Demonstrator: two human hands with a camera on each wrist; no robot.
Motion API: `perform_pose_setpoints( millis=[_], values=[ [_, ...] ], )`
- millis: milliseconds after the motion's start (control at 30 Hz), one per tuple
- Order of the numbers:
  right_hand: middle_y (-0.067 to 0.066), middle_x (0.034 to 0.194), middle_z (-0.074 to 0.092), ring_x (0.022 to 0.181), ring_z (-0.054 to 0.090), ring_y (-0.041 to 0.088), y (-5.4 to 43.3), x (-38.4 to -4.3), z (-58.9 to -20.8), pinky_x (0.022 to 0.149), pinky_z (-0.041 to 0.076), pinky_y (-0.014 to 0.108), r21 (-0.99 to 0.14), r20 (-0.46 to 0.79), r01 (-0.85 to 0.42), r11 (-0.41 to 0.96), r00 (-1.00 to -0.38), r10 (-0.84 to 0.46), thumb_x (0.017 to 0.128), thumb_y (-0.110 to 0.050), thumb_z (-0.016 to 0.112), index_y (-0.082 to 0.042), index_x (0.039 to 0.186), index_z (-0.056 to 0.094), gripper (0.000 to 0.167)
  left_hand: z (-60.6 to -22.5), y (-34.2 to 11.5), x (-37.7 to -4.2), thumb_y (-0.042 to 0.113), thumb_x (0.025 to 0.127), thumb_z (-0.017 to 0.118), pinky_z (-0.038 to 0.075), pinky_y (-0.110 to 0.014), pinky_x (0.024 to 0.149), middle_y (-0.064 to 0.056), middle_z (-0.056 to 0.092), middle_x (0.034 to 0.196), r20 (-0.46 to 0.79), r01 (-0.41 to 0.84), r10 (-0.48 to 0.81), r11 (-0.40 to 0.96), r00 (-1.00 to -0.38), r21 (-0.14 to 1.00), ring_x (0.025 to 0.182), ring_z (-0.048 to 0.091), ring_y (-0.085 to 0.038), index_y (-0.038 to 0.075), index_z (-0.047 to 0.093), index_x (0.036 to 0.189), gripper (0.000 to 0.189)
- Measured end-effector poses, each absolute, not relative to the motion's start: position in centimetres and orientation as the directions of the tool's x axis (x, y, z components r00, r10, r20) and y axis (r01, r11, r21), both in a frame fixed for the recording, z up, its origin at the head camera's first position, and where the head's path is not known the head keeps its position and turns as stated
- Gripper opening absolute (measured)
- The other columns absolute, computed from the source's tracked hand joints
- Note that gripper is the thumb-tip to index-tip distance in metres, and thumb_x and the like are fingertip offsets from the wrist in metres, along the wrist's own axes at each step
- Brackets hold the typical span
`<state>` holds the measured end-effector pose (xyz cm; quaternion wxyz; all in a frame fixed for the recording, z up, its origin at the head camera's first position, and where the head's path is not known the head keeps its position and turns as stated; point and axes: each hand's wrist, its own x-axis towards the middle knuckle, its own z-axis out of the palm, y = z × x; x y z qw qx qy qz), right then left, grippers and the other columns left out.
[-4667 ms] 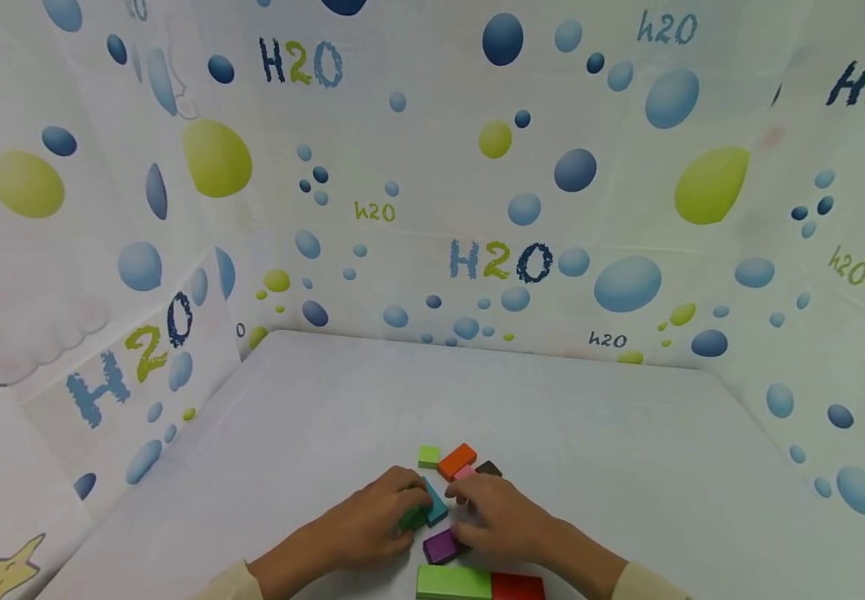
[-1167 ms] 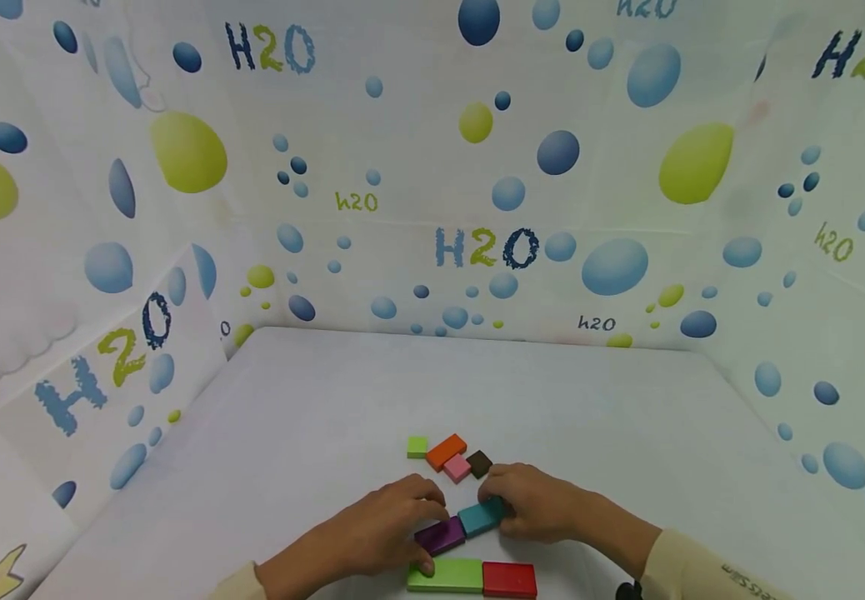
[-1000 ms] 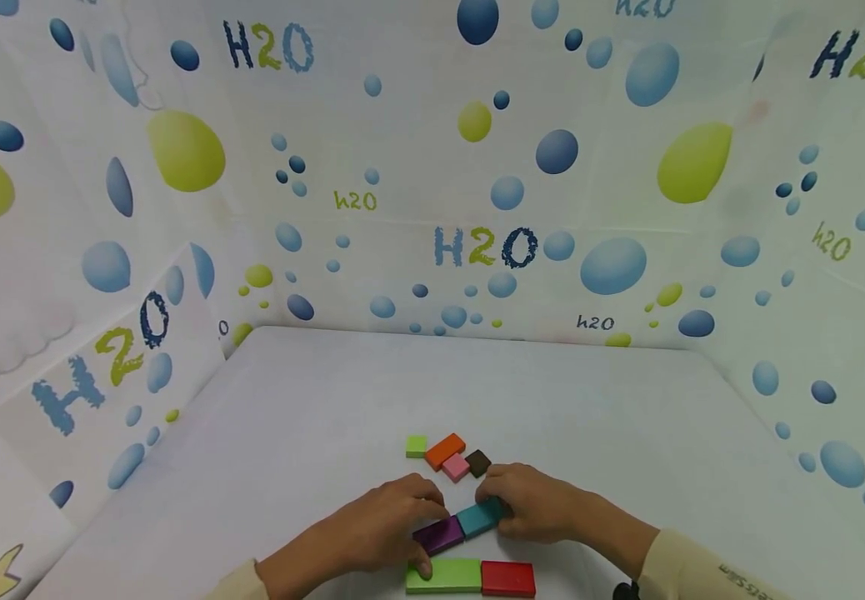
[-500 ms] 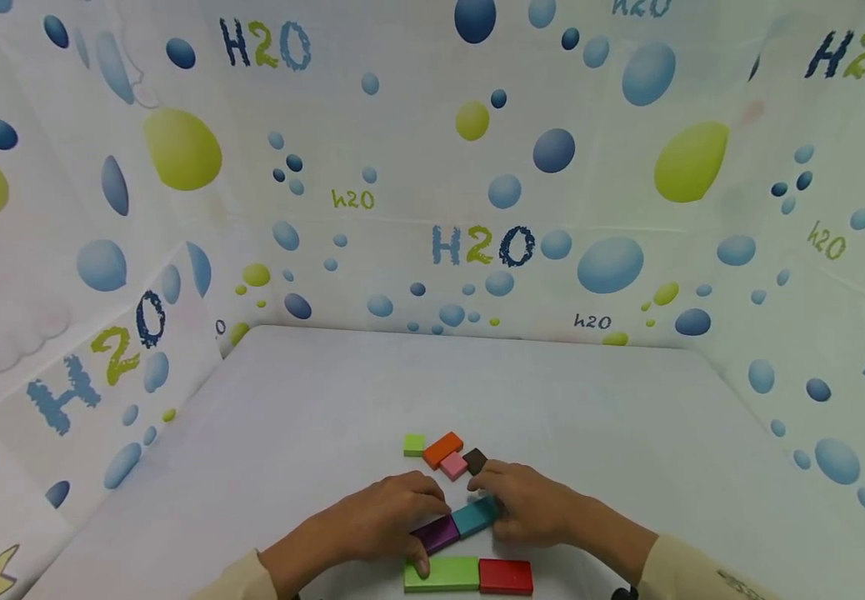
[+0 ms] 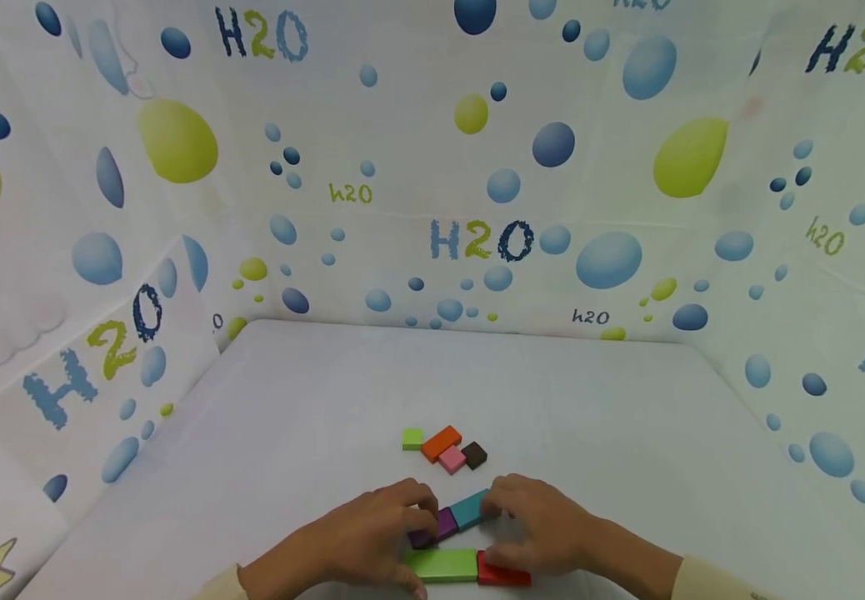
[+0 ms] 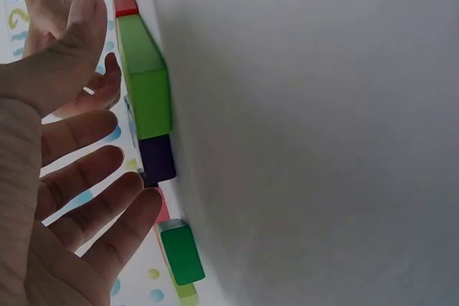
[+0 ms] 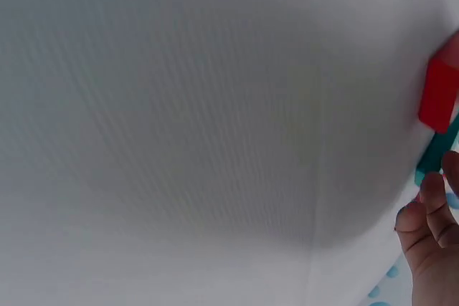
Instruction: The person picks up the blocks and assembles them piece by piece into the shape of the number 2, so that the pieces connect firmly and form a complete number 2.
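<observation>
Head cam looks forward and down from above across the white table (image 5: 327, 383) to the patterned wall (image 5: 417, 125), while the wrist cams sit way closer, low by the left hand (image 5: 372, 533) and right hand (image 5: 545, 521) and tipped sideways, and all three catch the red block (image 5: 511, 576).

Long light-green block (image 5: 443, 566) and red block (image 5: 507, 573): smooth faces, slight sheen; painted wood or plastic, cannot be determined. Purple block (image 5: 447, 523), teal block (image 5: 468, 509) and dark-green block (image 6: 182, 255): smooth, evenly coloured. Orange block (image 5: 442, 443) and pink block (image 5: 452, 459): smooth. Counter (image 5: 590, 417): white, matt, sheet-like surface, faintly creased. Backdrop (image 5: 417, 117): thin printed sheeting, low sheen, creased; cloth or plastic unclear. Right sleeve (image 5: 710, 580): matt beige cloth.
</observation>
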<state>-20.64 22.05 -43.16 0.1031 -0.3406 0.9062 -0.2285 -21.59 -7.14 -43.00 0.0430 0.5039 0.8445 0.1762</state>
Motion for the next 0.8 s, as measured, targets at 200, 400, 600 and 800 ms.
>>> perform_pose_setpoints(
  millis=[200, 400, 600, 800],
  values=[
    [-0.023, 0.097, 0.057, 0.092, 0.049, -0.004, 21.8, -19.8, -43.9, 0.077, 0.047, 0.018, -0.512, -0.033, -0.613, 0.602, -0.686, -0.727, 0.09, -0.055, 0.068, -0.026, 0.107, 0.068, 0.034, -43.1, -7.5, -21.3, 0.059, 0.082, 0.076, 0.054, -0.024, 0.089, 0.009, 0.056, 0.129, 0.071, 0.828, 0.869, 0.439, -0.491, 0.349, 0.109, 0.052, -0.003, 0.03, 0.074, 0.115, 0.044],
    [-0.023, 0.092, 0.055, 0.088, 0.048, -0.005, 21.5, -19.5, -44.2, 0.073, 0.047, 0.015, -0.514, -0.024, -0.631, 0.581, -0.666, -0.745, 0.089, -0.049, 0.073, -0.025, 0.106, 0.07, 0.029, -43.0, -7.6, -21.1, 0.056, 0.083, 0.077, 0.054, -0.024, 0.091, 0.009, 0.056, 0.13, 0.059, 0.823, 0.865, 0.451, -0.499, 0.345, 0.11, 0.053, -0.003, 0.031, 0.075, 0.113, 0.039],
    [-0.022, 0.092, 0.056, 0.088, 0.049, -0.005, 21.2, -19.4, -44.3, 0.075, 0.049, 0.015, -0.532, -0.001, -0.638, 0.557, -0.657, -0.754, 0.09, -0.043, 0.074, -0.022, 0.106, 0.072, 0.026, -42.9, -7.5, -21.1, 0.057, 0.084, 0.075, 0.054, -0.025, 0.092, 0.01, 0.056, 0.131, 0.036, 0.821, 0.865, 0.46, -0.5, 0.339, 0.112, 0.053, -0.003, 0.033, 0.076, 0.114, 0.039],
    [-0.022, 0.091, 0.056, 0.086, 0.05, -0.005, 21.1, -19.3, -44.4, 0.074, 0.049, 0.015, -0.545, -0.002, -0.622, 0.562, -0.669, -0.743, 0.089, -0.041, 0.075, -0.021, 0.105, 0.072, 0.026, -43.0, -7.6, -21.2, 0.057, 0.085, 0.074, 0.054, -0.026, 0.093, 0.008, 0.056, 0.131, 0.052, 0.836, 0.876, 0.438, -0.48, 0.331, 0.113, 0.054, -0.005, 0.032, 0.076, 0.114, 0.038]
  ],
)
